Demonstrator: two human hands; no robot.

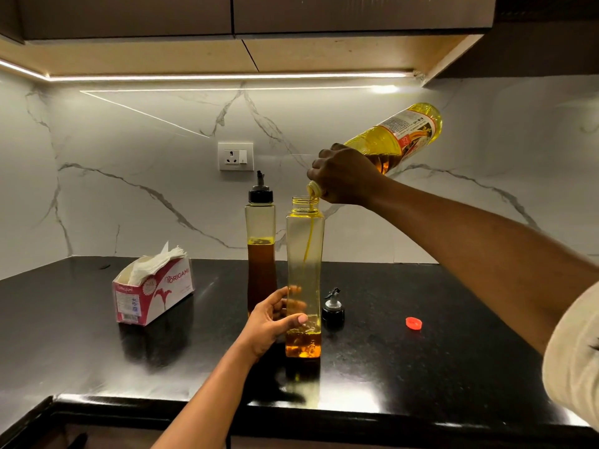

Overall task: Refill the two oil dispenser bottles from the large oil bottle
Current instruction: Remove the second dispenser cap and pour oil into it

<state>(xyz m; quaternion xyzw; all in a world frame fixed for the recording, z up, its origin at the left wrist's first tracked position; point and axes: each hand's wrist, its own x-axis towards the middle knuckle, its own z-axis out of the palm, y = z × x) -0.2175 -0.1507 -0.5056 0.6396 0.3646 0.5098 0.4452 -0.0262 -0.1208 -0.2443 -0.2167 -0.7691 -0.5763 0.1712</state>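
The right hand (343, 176) grips the neck of the large oil bottle (402, 134), tilted mouth-down, and hides most of that neck; the label is too blurred to read. A thin stream of oil falls into the open dispenser bottle (304, 254), which stands on the black surface (421, 367) with a little oil at its bottom. The left hand (275, 319) wraps around its lower part, fingers showing dimly through the plastic. Just behind stands the capped dispenser bottle (261, 228), about half full. A spout cap (333, 307) and a red cap (413, 323) lie to the right.
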